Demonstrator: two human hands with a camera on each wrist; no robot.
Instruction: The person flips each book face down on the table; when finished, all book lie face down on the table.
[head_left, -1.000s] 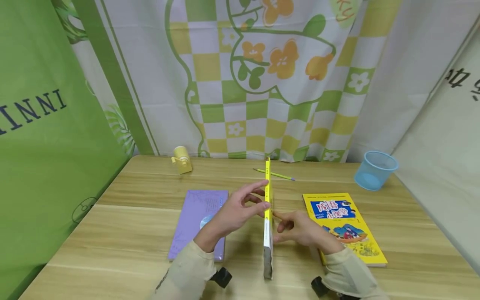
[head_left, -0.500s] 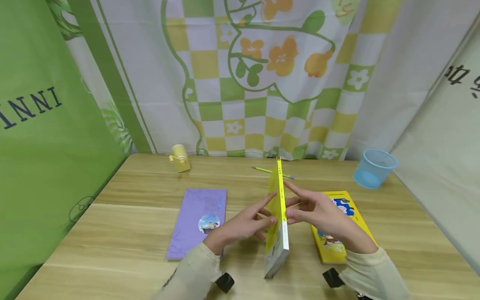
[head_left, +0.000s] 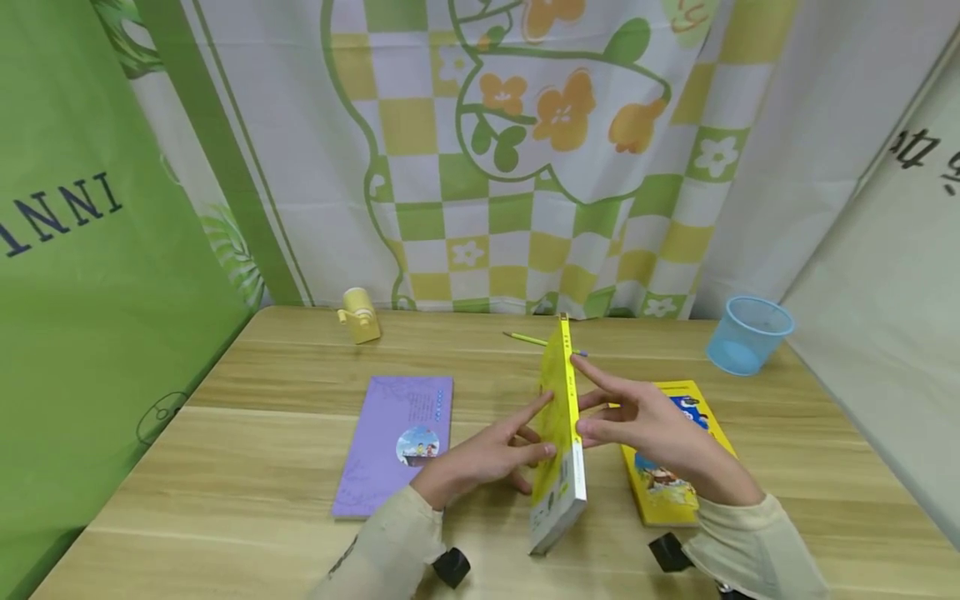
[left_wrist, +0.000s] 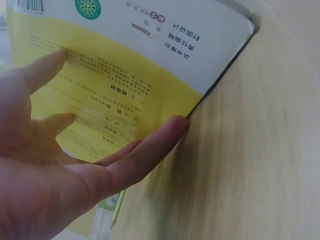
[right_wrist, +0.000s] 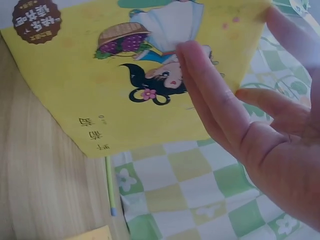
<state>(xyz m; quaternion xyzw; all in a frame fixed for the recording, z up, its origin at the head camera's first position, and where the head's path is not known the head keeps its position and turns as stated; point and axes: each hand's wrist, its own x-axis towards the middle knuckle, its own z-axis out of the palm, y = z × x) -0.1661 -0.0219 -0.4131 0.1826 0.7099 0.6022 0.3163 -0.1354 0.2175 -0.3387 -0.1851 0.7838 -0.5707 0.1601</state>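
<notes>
A yellow paperback book (head_left: 557,487) with a white lower part stands on edge at the table's middle, leaning slightly right at the top, spine toward me. My left hand (head_left: 487,454) touches its back cover with extended fingers; in the left wrist view those fingertips lie against the printed text of the book (left_wrist: 110,105). From the other side my right hand (head_left: 648,421) touches the book near the spine. The right wrist view shows straight fingers (right_wrist: 210,90) against the illustrated front cover (right_wrist: 60,90), with other fingertips at its edge.
A purple book (head_left: 375,442) lies flat at left and another yellow book (head_left: 667,500) at right, partly under my right forearm. Behind are a green pencil (head_left: 527,338), a small yellow object (head_left: 362,318) resembling a pencil sharpener, and a blue mesh basket (head_left: 742,346). A patterned curtain (head_left: 420,225) hangs behind the table.
The book has shifted right and turned from edge-on, so its back cover shows. My right hand has moved up along it toward the spine; my left hand has moved slightly lower.
</notes>
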